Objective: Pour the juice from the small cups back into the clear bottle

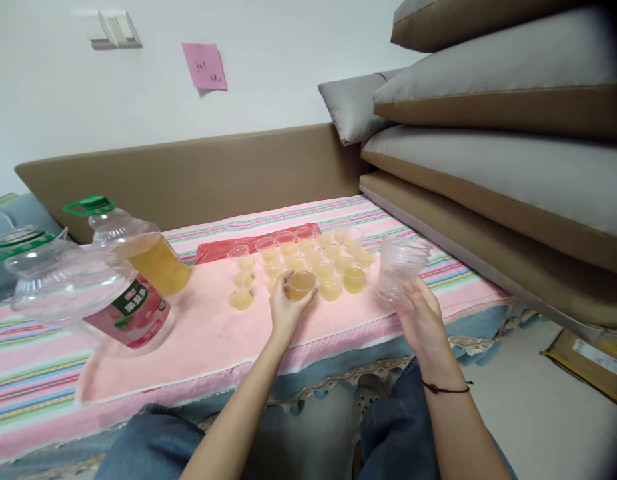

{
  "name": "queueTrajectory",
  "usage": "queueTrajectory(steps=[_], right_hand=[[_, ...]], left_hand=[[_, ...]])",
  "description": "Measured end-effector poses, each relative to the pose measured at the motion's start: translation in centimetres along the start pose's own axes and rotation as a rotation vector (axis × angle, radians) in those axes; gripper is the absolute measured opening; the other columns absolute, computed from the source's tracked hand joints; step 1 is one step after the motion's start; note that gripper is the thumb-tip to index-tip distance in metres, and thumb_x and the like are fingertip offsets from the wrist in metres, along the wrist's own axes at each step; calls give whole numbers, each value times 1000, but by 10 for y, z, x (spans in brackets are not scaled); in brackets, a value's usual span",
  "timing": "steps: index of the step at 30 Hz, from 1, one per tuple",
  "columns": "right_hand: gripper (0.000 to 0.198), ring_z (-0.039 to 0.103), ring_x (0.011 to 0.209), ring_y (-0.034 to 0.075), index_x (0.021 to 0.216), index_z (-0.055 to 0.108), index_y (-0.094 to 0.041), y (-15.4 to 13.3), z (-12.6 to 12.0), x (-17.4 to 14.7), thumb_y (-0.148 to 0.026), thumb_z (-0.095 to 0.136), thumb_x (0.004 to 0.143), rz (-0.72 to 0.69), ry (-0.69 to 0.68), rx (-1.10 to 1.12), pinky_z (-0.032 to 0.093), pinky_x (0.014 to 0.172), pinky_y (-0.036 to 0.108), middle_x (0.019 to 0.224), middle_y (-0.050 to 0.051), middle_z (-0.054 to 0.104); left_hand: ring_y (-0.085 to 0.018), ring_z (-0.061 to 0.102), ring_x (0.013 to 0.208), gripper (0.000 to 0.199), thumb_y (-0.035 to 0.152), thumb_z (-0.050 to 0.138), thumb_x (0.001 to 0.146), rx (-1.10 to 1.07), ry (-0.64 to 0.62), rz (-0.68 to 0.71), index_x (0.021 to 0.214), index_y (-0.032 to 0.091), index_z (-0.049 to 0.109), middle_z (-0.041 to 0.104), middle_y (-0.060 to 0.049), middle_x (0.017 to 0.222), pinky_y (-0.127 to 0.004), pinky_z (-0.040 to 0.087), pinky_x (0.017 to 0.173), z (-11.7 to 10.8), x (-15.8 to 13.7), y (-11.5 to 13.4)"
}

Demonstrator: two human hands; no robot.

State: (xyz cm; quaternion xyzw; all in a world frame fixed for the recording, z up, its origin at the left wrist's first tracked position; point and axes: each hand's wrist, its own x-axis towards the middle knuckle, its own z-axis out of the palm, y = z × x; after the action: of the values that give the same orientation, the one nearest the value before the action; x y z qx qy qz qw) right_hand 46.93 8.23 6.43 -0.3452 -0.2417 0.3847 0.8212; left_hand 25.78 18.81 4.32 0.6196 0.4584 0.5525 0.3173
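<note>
My left hand point(287, 303) is wrapped around a clear plastic cup point(302, 285) with yellowish juice in it, at the front of a group of similar cups. In my right hand point(422, 310) is a stack of clear plastic cups point(399, 263), nested and tilted, held near the right end of the group. Several filled cups point(330, 285) stand in rows on a pink towel point(203, 333). One filled cup point(355, 280) is just left of the stack. My fingers partly cover the cup in my left hand.
At left stand a large bottle part-full of yellow juice point(158, 260) and a clear bottle with a pink label point(133, 310). A red sheet point(228, 249) lies behind the cups. Stacked cushions point(488, 153) rise at right. A cardboard parcel point(583, 367) lies on the floor.
</note>
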Motion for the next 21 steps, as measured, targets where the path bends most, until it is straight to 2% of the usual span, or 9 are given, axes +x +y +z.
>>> queueTrajectory(steps=[11,21], right_hand=[[49,70,91,15,97,76,-24,1,-1,1,-45,97,57,1,-11,20,56,77,19,100,2,74],[47,70,91,15,98,75,-24,1,-2,1,-44,95,61,-8,-26,30,56,77,20,101,1,74]], left_hand=[[-28,66,104,59,36,86,61,91,-107,16,112,19,61,70,-11,117,-42,51,90,4,14,11],[-28,67,102,54,33,86,63,213,-130,50,110,20,61,71,-10,115,-42,51,88,3,20,15]])
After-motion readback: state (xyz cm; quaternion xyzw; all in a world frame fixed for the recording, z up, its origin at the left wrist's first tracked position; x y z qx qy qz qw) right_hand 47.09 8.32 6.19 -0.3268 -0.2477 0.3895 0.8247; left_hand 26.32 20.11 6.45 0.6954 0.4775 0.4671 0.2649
